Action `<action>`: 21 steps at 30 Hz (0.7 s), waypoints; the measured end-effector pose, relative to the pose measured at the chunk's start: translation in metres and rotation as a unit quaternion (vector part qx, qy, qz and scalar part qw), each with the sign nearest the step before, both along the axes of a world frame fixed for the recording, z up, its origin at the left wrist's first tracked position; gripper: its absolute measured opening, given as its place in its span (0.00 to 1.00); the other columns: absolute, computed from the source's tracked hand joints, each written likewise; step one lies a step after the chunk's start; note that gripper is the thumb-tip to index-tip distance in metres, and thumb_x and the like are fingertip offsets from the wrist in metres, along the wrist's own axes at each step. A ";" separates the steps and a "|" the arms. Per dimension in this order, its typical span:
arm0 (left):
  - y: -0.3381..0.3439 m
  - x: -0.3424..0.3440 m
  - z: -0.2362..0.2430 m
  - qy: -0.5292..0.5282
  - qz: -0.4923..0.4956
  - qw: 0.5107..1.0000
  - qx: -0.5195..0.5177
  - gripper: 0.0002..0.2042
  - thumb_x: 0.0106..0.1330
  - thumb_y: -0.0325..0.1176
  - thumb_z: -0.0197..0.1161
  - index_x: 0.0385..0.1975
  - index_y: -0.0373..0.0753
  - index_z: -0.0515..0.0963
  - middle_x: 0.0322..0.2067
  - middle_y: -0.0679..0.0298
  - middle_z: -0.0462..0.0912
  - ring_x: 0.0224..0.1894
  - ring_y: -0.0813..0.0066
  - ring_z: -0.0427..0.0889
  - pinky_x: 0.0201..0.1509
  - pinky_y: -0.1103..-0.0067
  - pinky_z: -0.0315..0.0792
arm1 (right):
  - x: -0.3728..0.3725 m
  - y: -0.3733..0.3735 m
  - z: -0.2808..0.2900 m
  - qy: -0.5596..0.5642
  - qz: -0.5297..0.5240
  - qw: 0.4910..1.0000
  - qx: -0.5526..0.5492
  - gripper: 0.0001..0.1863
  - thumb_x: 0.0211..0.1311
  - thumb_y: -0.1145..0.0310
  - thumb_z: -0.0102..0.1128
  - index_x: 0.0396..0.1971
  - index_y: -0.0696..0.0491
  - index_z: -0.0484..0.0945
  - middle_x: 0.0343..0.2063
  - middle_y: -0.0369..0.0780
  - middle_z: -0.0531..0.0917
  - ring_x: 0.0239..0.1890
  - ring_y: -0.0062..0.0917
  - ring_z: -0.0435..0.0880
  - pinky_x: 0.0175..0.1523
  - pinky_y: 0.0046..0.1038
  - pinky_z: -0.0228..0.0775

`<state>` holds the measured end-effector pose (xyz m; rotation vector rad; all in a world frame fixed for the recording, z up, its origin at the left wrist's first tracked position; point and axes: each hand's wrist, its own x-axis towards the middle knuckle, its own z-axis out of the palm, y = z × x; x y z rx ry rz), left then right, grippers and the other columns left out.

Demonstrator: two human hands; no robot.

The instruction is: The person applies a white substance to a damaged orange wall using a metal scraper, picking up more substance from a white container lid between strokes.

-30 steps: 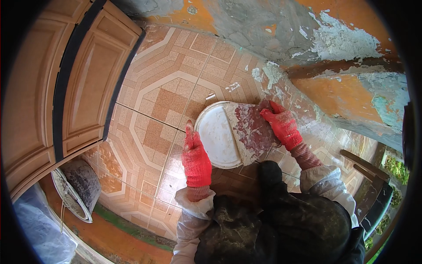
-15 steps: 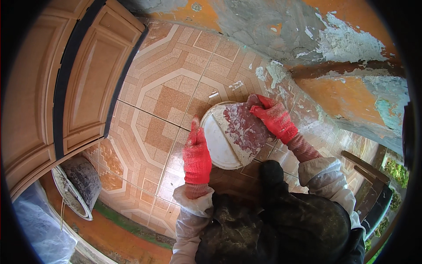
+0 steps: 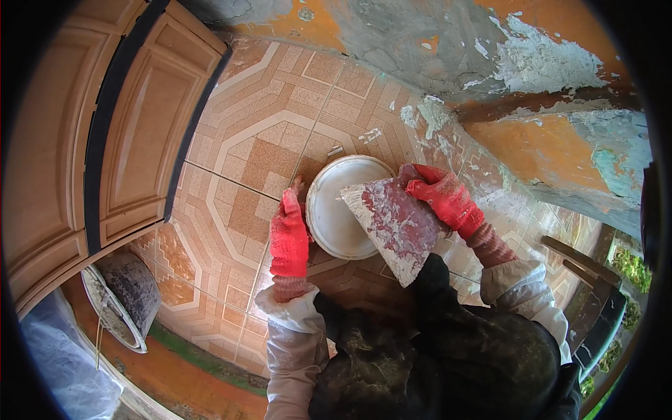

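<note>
A round white tub (image 3: 341, 206) with a pale, smeared rim is seen from above, just in front of my knees. My left hand (image 3: 288, 234), in a red knit glove, is against the tub's left side, fingers along the rim and thumb hidden. My gloved right hand (image 3: 448, 198) is closed on the upper right corner of a flat maroon scraper sheet (image 3: 399, 227). Whitish plaster crusts the sheet's face and lower left edge. It slants over the right part of the tub, hiding that side of the rim. I cannot tell whether it touches the tub.
Patterned tiles (image 3: 245, 150) cover the floor, with white plaster bits near the patchy orange and grey wall (image 3: 420, 45). Wooden panelled doors (image 3: 157, 115) stand at left. A dirty bucket (image 3: 126, 294) lies tipped at lower left. A dark chair-like object (image 3: 598, 315) is at right.
The maroon sheet has swung down and right, uncovering more of the tub. The tub and my left hand have shifted left, and the tub looks less tilted.
</note>
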<state>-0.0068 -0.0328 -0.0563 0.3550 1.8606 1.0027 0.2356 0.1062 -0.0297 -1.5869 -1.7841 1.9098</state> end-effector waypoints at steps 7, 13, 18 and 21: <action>-0.022 -0.005 -0.031 -0.114 0.158 0.977 0.084 0.23 0.68 0.45 0.50 0.59 0.40 0.66 0.29 0.66 0.77 0.25 0.82 0.75 0.28 0.83 0.72 | -0.002 -0.007 -0.001 -0.049 -0.041 0.996 0.058 0.29 0.54 0.57 0.59 0.53 0.58 0.71 0.44 0.45 0.80 0.46 0.27 0.79 0.52 0.25 0.67; -0.038 0.031 -0.009 0.096 0.047 0.993 -0.056 0.29 0.62 0.37 0.59 0.62 0.36 0.58 0.36 0.56 0.76 0.37 0.69 0.77 0.40 0.77 0.71 | -0.020 0.015 -0.005 -0.088 0.012 0.982 0.168 0.26 0.55 0.58 0.58 0.52 0.56 0.72 0.42 0.46 0.80 0.44 0.31 0.80 0.50 0.27 0.69; -0.030 0.059 0.002 0.208 -0.050 0.975 -0.063 0.31 0.60 0.32 0.59 0.63 0.38 0.55 0.36 0.49 0.75 0.37 0.56 0.78 0.39 0.69 0.71 | -0.036 0.025 -0.015 -0.068 0.047 0.979 0.188 0.23 0.55 0.59 0.57 0.50 0.54 0.73 0.39 0.46 0.81 0.42 0.35 0.80 0.47 0.28 0.69; -0.029 0.056 0.004 0.256 -0.086 0.958 -0.092 0.31 0.59 0.31 0.59 0.62 0.39 0.55 0.34 0.50 0.75 0.36 0.58 0.78 0.39 0.68 0.72 | -0.043 0.024 -0.018 -0.049 0.102 0.975 0.190 0.22 0.55 0.59 0.57 0.49 0.53 0.73 0.38 0.46 0.81 0.41 0.35 0.80 0.46 0.29 0.70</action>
